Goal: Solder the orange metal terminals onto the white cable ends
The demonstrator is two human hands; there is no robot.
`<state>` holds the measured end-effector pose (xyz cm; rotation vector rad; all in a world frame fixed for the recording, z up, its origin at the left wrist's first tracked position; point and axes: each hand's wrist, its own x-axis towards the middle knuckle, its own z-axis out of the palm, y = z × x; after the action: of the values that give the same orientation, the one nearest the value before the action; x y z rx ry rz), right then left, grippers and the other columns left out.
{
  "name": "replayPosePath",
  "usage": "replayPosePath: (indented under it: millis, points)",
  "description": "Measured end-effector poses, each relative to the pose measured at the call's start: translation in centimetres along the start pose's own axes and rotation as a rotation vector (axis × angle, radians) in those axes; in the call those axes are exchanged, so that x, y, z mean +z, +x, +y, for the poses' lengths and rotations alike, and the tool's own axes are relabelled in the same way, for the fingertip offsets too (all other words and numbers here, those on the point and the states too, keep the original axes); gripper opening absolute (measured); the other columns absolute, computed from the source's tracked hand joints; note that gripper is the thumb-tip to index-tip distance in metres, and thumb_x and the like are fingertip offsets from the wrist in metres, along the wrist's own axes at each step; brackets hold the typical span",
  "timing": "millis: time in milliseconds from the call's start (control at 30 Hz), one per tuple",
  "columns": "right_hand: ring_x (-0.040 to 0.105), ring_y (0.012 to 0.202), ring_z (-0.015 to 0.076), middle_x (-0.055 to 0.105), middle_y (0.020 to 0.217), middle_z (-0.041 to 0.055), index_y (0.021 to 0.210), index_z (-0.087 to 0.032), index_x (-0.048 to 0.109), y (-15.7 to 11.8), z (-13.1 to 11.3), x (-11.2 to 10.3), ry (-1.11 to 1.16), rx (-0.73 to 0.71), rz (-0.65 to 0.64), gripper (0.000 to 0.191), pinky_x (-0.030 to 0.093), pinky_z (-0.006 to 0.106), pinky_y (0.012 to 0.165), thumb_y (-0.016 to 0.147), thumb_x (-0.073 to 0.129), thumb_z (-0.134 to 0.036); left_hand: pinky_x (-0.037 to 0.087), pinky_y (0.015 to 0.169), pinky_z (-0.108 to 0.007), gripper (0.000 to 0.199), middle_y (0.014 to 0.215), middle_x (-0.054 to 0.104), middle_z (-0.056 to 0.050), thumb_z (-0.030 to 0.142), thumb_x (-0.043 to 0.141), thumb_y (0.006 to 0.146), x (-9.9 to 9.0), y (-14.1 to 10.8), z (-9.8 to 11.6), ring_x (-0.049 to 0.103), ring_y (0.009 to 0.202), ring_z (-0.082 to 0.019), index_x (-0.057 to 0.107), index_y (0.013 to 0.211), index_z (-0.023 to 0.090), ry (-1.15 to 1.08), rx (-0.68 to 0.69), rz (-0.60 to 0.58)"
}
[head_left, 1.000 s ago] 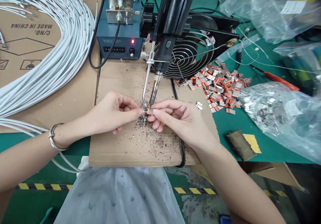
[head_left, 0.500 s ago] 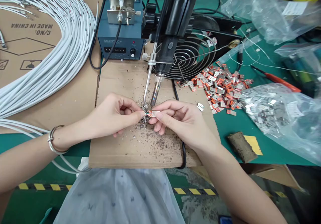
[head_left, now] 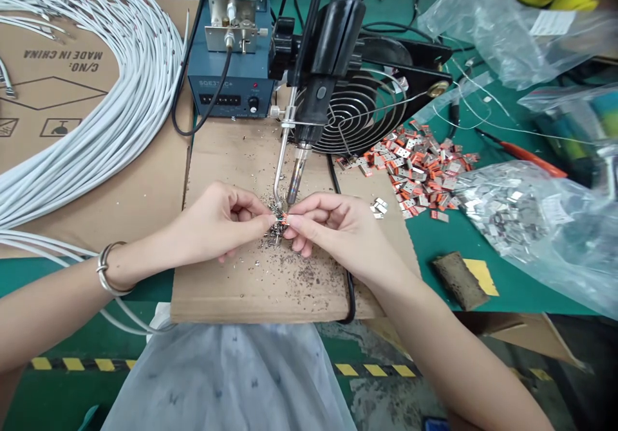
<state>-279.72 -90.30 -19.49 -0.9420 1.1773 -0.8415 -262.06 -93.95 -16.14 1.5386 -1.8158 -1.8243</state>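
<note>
At the cardboard's middle, my left hand (head_left: 236, 219) pinches a cable's thin wire ends between thumb and forefinger; the cable itself is mostly hidden by the hand. Facing it, my right hand (head_left: 338, 228) is closed on a small USB connector (head_left: 284, 219) with an orange insert, whose metal shell the fingers largely cover. Wires and connector meet right below the tip of a mounted soldering iron (head_left: 298, 170). A bent solder feed tube (head_left: 280, 170) points to the same spot. Whether the tip touches them I cannot tell.
Bundled white cables (head_left: 140, 116) lie on the left. Behind stand a blue solder feeder (head_left: 229, 83) and a black fan (head_left: 357, 112). To the right are piled USB connectors (head_left: 425, 167), a bag of metal shells (head_left: 506, 212), red-handled tool (head_left: 533, 159) and brown sponge (head_left: 460, 280).
My right thumb and fingers have come further left over the connector, covering its metal shell. My left hand stays almost in place. The view has shifted slightly.
</note>
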Motion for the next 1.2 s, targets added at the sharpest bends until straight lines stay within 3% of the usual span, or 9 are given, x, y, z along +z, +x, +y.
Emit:
replayPosePath:
  millis: [233,333,400,500,600,733,867,1033,1200]
  points:
    - [0.055,0.047,0.0066,0.066,0.066,0.0025,0.078,-0.014,0.061,-0.4,-0.2,-0.6,-0.077,0.057,-0.126,0.028,0.048,0.019,0.046,0.069,0.071,-0.038,0.035,0.040,-0.017,0.029,0.058,0.059,0.001,0.037,0.053,0.082,-0.3,-0.5,-0.9,0.046,0.045,-0.007,0.069,0.087,0.013,0.182,0.237,-0.058]
    - [0.055,0.051,0.0085,0.064,0.068,0.0024,0.081,-0.016,0.062,-1.5,-0.4,-1.2,-0.311,0.002,-0.212,0.023,0.046,0.022,0.048,0.079,0.060,-0.039,0.039,0.052,-0.020,0.032,0.073,0.068,-0.003,0.037,0.048,0.086,-1.4,-2.0,0.0,0.054,0.057,-0.011,0.069,0.097,0.015,0.376,0.325,-0.126]
    - [0.055,0.058,0.0113,0.063,0.071,0.0026,0.084,-0.018,0.064,-2.5,-0.7,-1.6,-0.587,-0.126,-0.234,0.019,0.044,0.024,0.051,0.084,0.054,-0.035,0.041,0.061,-0.021,0.032,0.084,0.070,-0.005,0.036,0.045,0.088,-2.6,-2.9,0.8,0.058,0.067,-0.013,0.067,0.099,0.016,0.482,0.384,-0.013]
    - [0.055,0.066,0.0146,0.062,0.081,0.0036,0.089,-0.022,0.066,-3.7,-1.5,-2.3,-0.904,-0.285,-0.236,0.014,0.044,0.028,0.059,0.084,0.055,-0.028,0.039,0.063,-0.022,0.034,0.084,0.068,-0.005,0.038,0.041,0.089,-4.3,-3.0,2.0,0.057,0.068,-0.013,0.064,0.099,0.015,0.544,0.478,0.292]
    - [0.054,0.061,0.0144,0.063,0.081,0.0042,0.092,-0.022,0.067,-4.1,-3.1,-3.0,-1.060,-0.326,-0.176,0.016,0.043,0.029,0.056,0.083,0.055,-0.029,0.035,0.056,-0.022,0.034,0.074,0.064,-0.002,0.038,0.040,0.089,-5.3,-1.9,3.1,0.052,0.060,-0.011,0.061,0.099,0.014,0.561,0.561,0.477]
    - [0.054,0.057,0.0138,0.064,0.077,0.0046,0.093,-0.021,0.066,-3.8,-7.0,-3.3,-1.110,-0.519,-0.014,0.018,0.039,0.027,0.051,0.084,0.054,-0.032,0.032,0.054,-0.022,0.030,0.066,0.057,0.000,0.035,0.038,0.090,-4.7,-0.5,3.9,0.046,0.055,-0.010,0.060,0.090,0.014,0.598,0.650,0.446]
    - [0.051,0.053,0.0131,0.062,0.071,0.0016,0.091,-0.023,0.066,-3.3,-10.3,-2.2,-1.063,-0.752,0.259,0.014,0.038,0.028,0.051,0.082,0.057,-0.028,0.029,0.053,-0.024,0.029,0.063,0.050,0.002,0.031,0.032,0.093,-3.6,0.7,3.4,0.042,0.053,-0.011,0.054,0.082,0.016,0.710,0.716,0.515]
    - [0.050,0.053,0.0131,0.060,0.069,0.0008,0.090,-0.022,0.065,-3.6,-9.9,-1.1,-1.089,-0.832,0.262,0.012,0.039,0.029,0.052,0.081,0.058,-0.025,0.027,0.053,-0.026,0.036,0.060,0.046,0.002,0.035,0.024,0.095,-3.1,1.5,2.9,0.043,0.052,-0.013,0.050,0.077,0.018,0.763,0.700,0.576]
    - [0.050,0.052,0.0137,0.060,0.069,0.0012,0.085,-0.021,0.065,-3.8,-10.1,-1.7,-1.098,-0.884,0.305,0.009,0.039,0.032,0.054,0.081,0.057,-0.022,0.031,0.056,-0.024,0.043,0.061,0.052,0.000,0.035,0.023,0.095,-3.1,1.1,3.4,0.047,0.056,-0.012,0.051,0.069,0.016,0.597,0.702,0.541]
